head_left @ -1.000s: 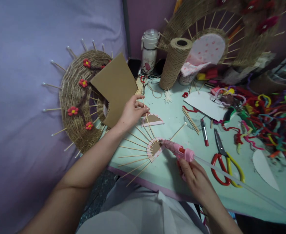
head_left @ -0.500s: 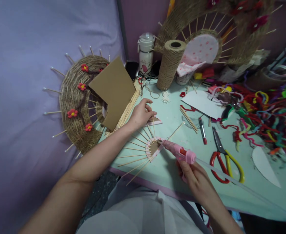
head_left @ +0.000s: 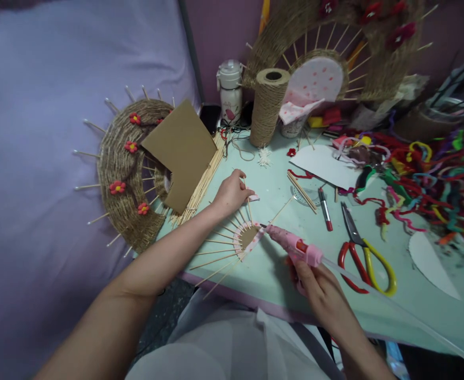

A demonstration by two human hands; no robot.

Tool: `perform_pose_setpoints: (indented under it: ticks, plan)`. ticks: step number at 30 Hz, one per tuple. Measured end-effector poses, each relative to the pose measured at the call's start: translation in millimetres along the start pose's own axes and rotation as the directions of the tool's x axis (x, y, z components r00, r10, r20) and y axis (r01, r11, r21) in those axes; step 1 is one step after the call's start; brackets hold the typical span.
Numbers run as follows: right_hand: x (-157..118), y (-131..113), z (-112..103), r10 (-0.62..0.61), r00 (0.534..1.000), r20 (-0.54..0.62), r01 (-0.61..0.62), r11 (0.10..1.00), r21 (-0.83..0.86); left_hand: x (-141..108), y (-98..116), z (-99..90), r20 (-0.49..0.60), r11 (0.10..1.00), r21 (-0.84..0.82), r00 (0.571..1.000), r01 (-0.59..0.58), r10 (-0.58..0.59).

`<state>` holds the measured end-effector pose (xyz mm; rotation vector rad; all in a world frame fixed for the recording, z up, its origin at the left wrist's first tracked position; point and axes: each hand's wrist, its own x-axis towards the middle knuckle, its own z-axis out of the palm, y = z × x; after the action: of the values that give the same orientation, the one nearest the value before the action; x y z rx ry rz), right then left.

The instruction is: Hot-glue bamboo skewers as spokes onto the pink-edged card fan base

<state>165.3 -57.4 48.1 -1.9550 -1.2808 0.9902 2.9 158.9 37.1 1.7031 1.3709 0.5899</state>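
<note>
My right hand is wrapped round a pink glue gun, with a long clear glue stick trailing from its back. The nozzle is at the upper right edge of a small cardboard half-disc rimmed with pink-dotted fabric. Several thin wooden sticks fan out from that piece toward the left and front. My left hand pinches a thin wooden stick whose lower end meets the half-disc's top edge. A small fabric-edged piece lies partly hidden behind the left fingers.
Scissors, a red-capped pen and a protractor lie to the right, near tangled coloured pipe cleaners. A twine spool and bottle stand behind. Folded cardboard leans against a woven twine arch at left.
The view has shifted slightly. My left hand keeps its pinch on the stick, and the glue gun's nozzle stays by the half-disc's upper right edge.
</note>
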Motion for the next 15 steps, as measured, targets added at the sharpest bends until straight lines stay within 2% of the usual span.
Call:
perform_pose_setpoints:
  ticks: [5,9,11,15]
  plan:
    - [0.2,1.8,-2.6,0.014,1.000,0.010,-0.014,1.000,-0.016,-2.0,6.4,-3.3,0.015,0.947,0.322,1.000,-0.013,0.009]
    - [1.0,0.9,-3.8,0.024,0.999,0.036,-0.024,1.000,-0.008,-5.5,18.9,-6.4,0.002,0.805,0.593,1.000,-0.012,0.013]
    - [1.5,-0.2,-4.1,0.037,0.999,0.033,-0.037,0.999,0.001,-6.7,24.8,-7.5,0.001,0.751,0.660,1.000,0.019,-0.026]
    - [1.9,0.1,-3.9,0.050,0.998,0.032,-0.051,0.999,0.012,-7.3,30.4,-8.1,0.027,0.710,0.703,0.996,0.043,-0.087]
